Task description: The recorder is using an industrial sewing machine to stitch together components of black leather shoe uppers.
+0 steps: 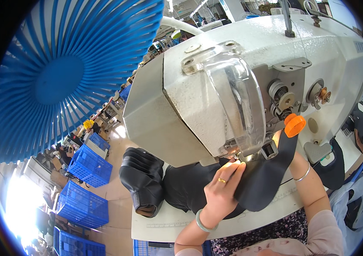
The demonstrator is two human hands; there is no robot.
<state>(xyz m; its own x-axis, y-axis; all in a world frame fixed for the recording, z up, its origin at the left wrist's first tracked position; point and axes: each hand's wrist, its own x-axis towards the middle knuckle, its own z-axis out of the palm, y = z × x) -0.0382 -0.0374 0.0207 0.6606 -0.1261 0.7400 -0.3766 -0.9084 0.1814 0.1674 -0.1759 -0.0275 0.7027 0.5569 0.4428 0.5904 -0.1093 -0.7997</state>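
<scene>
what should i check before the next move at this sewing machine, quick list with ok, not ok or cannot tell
1. Left hand well away from the stitching area: not ok, it reaches close in at the lower end of the machine head.
2. Right hand placement: cannot tell, mostly hidden behind the black piece.
3. Clear guard in place on the machine head: ok.
4. Left-wrist bangle apart from the machine head: ok.
5. Needle position: cannot tell, hidden.
</scene>
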